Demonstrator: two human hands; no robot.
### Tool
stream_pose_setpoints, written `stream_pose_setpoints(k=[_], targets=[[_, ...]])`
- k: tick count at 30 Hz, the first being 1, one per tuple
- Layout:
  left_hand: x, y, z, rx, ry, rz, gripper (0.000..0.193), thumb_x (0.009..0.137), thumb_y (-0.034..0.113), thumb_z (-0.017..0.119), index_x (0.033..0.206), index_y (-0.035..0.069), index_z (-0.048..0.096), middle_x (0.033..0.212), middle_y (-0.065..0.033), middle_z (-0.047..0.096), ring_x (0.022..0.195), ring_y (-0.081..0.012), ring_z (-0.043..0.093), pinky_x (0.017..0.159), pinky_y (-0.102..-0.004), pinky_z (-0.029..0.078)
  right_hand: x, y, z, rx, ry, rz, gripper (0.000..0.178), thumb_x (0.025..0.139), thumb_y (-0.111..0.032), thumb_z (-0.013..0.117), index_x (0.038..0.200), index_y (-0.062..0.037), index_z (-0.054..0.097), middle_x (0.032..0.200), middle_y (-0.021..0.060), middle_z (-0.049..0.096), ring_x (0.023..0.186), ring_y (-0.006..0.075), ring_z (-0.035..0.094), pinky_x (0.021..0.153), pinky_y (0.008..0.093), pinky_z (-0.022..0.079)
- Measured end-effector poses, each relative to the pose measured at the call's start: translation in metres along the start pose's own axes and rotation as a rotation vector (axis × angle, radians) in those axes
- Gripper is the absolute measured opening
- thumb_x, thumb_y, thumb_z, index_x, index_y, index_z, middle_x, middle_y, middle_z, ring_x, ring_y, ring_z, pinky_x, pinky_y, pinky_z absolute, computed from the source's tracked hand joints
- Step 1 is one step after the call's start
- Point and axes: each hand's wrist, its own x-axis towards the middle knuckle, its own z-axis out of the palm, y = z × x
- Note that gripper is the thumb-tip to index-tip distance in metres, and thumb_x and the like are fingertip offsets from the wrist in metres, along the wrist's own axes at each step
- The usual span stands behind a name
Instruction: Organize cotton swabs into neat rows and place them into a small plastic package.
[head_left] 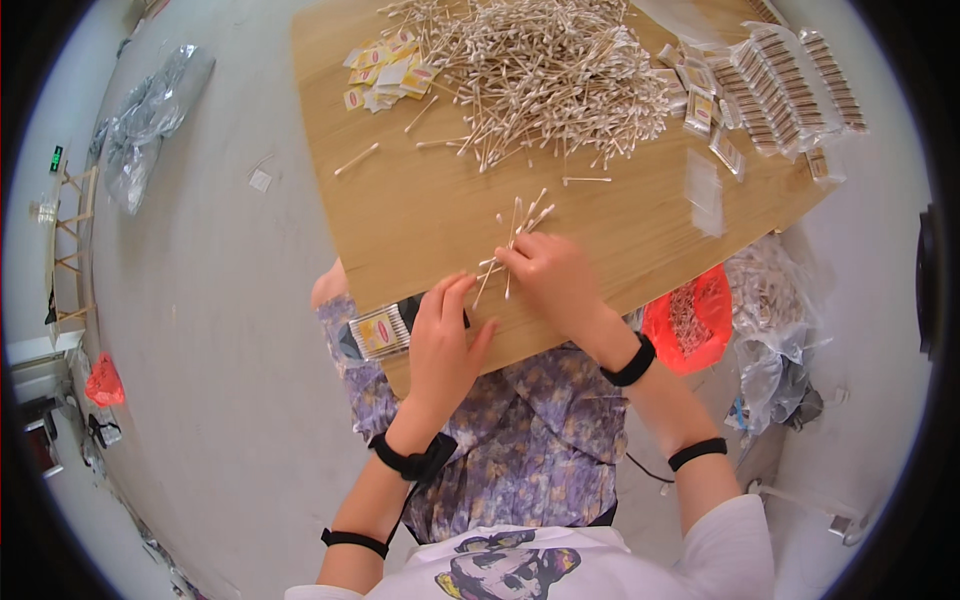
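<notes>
In my right hand [553, 282], fingers pinched together, is a loose bunch of cotton swabs [517, 225] that point in different directions just above the wooden table [400, 230]. My left hand [443, 335] lies to the left of it, palm down. Its fingers stretch toward the lower ends of the swabs and its thumb stands apart. Beside the left hand, at the table's near edge, a row of cotton swabs with a yellow and white card [380, 331] rests on a dark holder. My left hand covers part of that holder.
A big heap of loose cotton swabs [545, 75] covers the far part of the table. Yellow and white cards [388, 70] lie left of it, clear-wrapped swab packs [775, 85] right. Below the right edge hang a red bag [690, 325] and a clear bag of swabs [768, 285].
</notes>
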Motion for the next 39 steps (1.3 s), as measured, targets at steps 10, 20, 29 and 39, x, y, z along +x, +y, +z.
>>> stream_pose_setpoints(k=[10, 20, 29, 39], targets=[[0.029, -0.011, 0.032, 0.067, 0.048, 0.094, 0.044, 0.076, 0.001, 0.073, 0.117, 0.001, 0.060, 0.115, -0.0156, 0.066, 0.114, -0.0362, 0.059, 0.094, -0.0442, 0.050, 0.004, -0.004, -0.010, 0.124, 0.005, 0.031, 0.064, 0.079, -0.003, 0.071, 0.139, -0.0126, 0.052, 0.129, 0.0114, 0.058, 0.134, 0.0320, 0.047, 0.109, 0.0463, 0.042], [0.029, -0.022, 0.022, 0.011, 0.103, 0.078, 0.014, 0.084, 0.000, 0.067, 0.098, 0.004, 0.069, 0.100, -0.0096, 0.067, 0.097, -0.0311, 0.063, 0.081, -0.0398, 0.053, -0.001, 0.029, -0.027, 0.143, -0.213, -0.081, 0.063, 0.077, -0.007, 0.075, 0.136, -0.0077, 0.054, 0.132, 0.0091, 0.058, 0.136, 0.0303, 0.046, 0.118, 0.0472, 0.032], [0.030, -0.025, 0.026, 0.007, 0.137, 0.083, 0.011, 0.085, 0.001, 0.067, 0.095, 0.004, 0.070, 0.086, -0.0100, 0.062, 0.085, -0.0298, 0.061, 0.073, -0.0401, 0.052, -0.013, 0.026, -0.024, 0.089, -0.010, 0.037, 0.026, 0.077, -0.007, 0.076, 0.103, -0.0078, 0.071, 0.101, 0.0053, 0.068, 0.100, 0.0280, 0.062, 0.090, 0.0388, 0.048], [0.029, -0.027, 0.025, 0.053, 0.154, -0.009, 0.008, 0.087, 0.004, 0.069, 0.095, 0.002, 0.069, 0.089, -0.0118, 0.063, 0.085, -0.0319, 0.062, 0.074, -0.0404, 0.051, -0.039, 0.049, -0.041, 0.040, 0.006, 0.104, 0.009, 0.079, -0.006, 0.073, 0.088, -0.0063, 0.071, 0.089, 0.0048, 0.067, 0.091, 0.0252, 0.063, 0.084, 0.0381, 0.048]])
